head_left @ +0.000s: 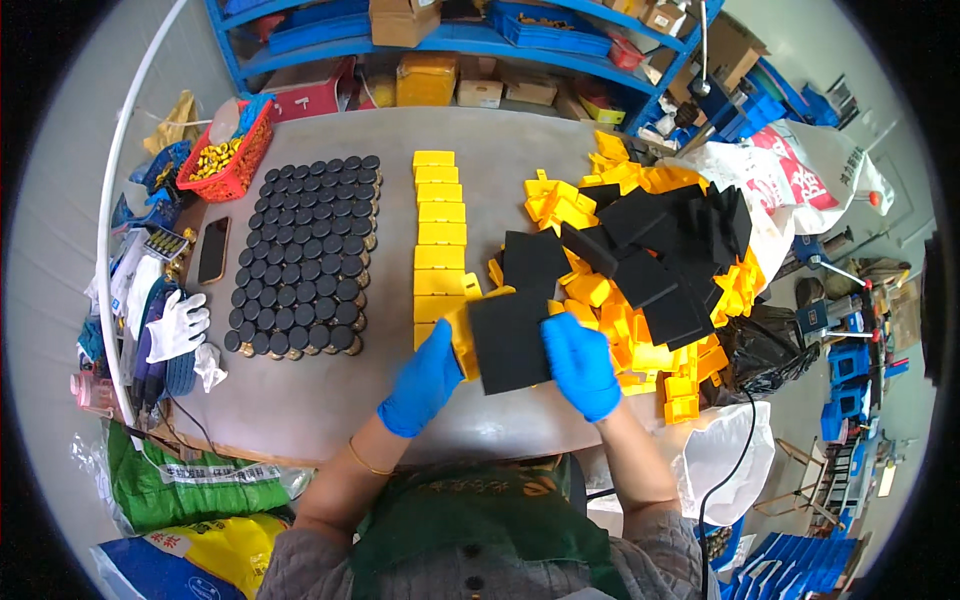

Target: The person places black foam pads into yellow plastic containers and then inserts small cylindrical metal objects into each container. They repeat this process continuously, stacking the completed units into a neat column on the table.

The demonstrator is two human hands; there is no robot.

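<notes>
Jars left of block row; panel pile right; shelf behind table.

Bright, even light fills the room around me, laying a pale sheen on the smooth grey tabletop. The flat black square panel looks matte; the crumpled black plastic bag at right glints. The far blue metal shelf bows, and blackness rounds the corners.
</notes>
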